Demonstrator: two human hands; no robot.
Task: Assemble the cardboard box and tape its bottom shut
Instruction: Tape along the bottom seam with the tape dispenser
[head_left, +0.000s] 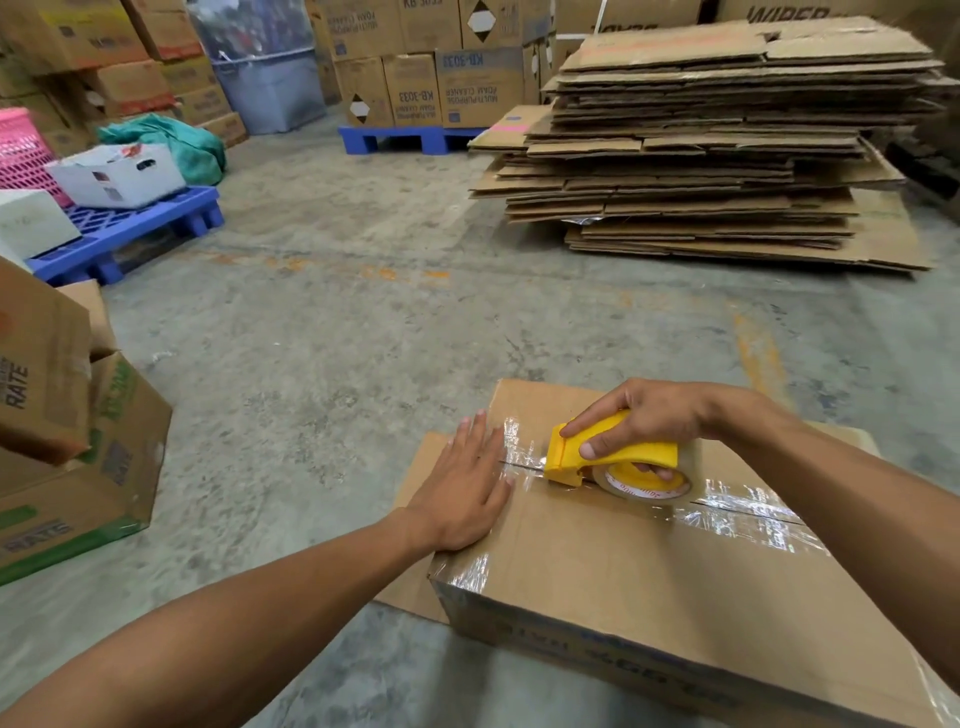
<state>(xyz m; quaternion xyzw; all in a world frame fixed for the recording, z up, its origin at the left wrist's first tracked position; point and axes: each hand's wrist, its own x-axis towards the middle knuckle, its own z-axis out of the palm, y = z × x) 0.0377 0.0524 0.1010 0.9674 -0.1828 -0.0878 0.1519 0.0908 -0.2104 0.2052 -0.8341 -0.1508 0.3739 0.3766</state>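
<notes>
A brown cardboard box (623, 571) stands on the concrete floor at the lower right, its folded flaps facing up. Clear shiny tape (737, 512) runs along the centre seam. My right hand (644, 415) grips a yellow tape dispenser (613, 457) with a roll of clear tape, pressed on the seam near the box's left end. My left hand (467, 488) lies flat, fingers spread, on the flaps at the left end beside the dispenser's nose.
A tall stack of flattened cardboard (717, 140) lies on the floor at the back right. Printed boxes (67, 431) stand at the left. Blue pallets (135, 234) carry a white box and a pink basket; stacked cartons line the back wall.
</notes>
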